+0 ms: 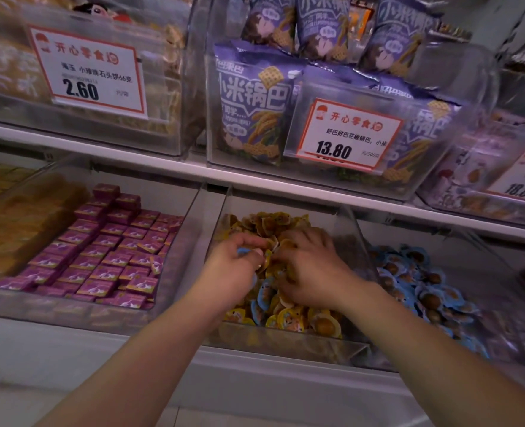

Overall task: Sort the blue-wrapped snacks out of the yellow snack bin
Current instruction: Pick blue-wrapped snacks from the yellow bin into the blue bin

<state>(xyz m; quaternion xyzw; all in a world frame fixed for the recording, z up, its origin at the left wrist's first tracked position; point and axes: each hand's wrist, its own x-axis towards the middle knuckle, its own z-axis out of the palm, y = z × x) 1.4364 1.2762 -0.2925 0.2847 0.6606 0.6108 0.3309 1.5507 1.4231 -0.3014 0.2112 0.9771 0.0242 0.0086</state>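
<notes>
Both hands dig in the yellow snack bin (355, 241): left hand (233, 272) pinches a blue snack (243, 251), right hand (312, 266) fingers curled among yellow snacks (289, 318). Pink boxes (107, 248) fill the next bin.

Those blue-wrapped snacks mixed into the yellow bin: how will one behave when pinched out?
Probably light: the left hand pinches one blue-wrapped snack with its fingertips alone. The flat wrapper rim likely bends and feels slick. Loosely piled yellow snacks will likely shift when disturbed.

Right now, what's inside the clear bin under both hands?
The clear bin holds mostly yellow-wrapped snacks, with some blue-wrapped snacks mixed in. Both hands cover the middle of the pile; deeper layers are hidden.
</notes>
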